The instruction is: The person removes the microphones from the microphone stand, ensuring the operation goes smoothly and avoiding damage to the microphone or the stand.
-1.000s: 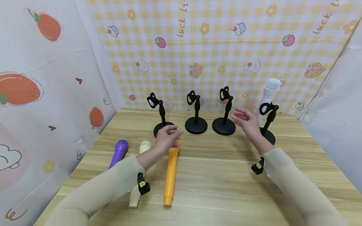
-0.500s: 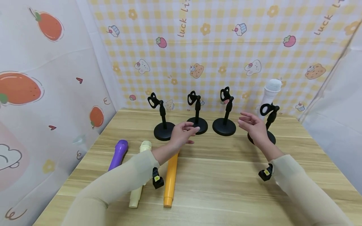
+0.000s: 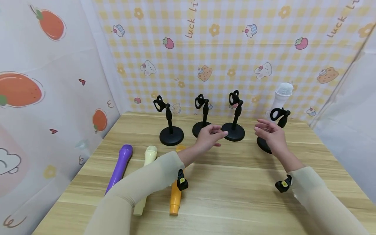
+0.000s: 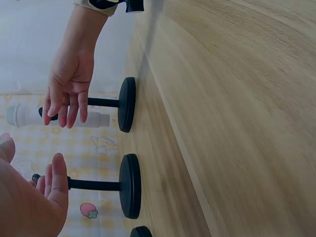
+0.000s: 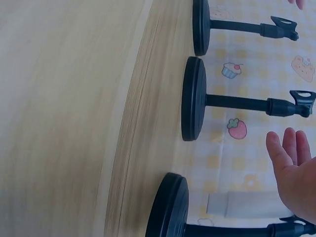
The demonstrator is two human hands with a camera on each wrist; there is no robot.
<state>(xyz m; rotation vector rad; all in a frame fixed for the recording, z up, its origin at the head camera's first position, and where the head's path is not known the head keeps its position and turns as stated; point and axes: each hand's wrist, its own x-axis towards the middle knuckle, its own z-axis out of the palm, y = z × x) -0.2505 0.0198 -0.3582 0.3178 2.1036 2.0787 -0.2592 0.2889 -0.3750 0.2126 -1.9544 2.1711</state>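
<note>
My left hand [image 3: 209,136] hovers in front of two middle black microphone stands, fingers loosely bent and holding nothing. The nearer of these stands has a round base [image 3: 234,133] just beyond the fingertips. To the right, my right hand [image 3: 272,135], also holding nothing, is in front of the rightmost black stand [image 3: 282,121] and hides part of it. A white microphone [image 3: 284,89] stands upright by that stand; whether the clip holds it, I cannot tell. In the left wrist view, the right hand [image 4: 73,81] has its fingers extended beside the white microphone [image 4: 86,119].
Purple [image 3: 118,168], cream [image 3: 150,156] and orange [image 3: 175,197] microphones lie on the wooden table [image 3: 229,195] at left, the last two partly under my left arm. The leftmost stand [image 3: 171,135] is behind them. A checked cloth [image 3: 188,55] hangs at the back.
My left hand has moved right, from over the orange microphone to the middle stands. My right hand has shifted slightly right and nearer to me. The microphones and stands stay where they were.
</note>
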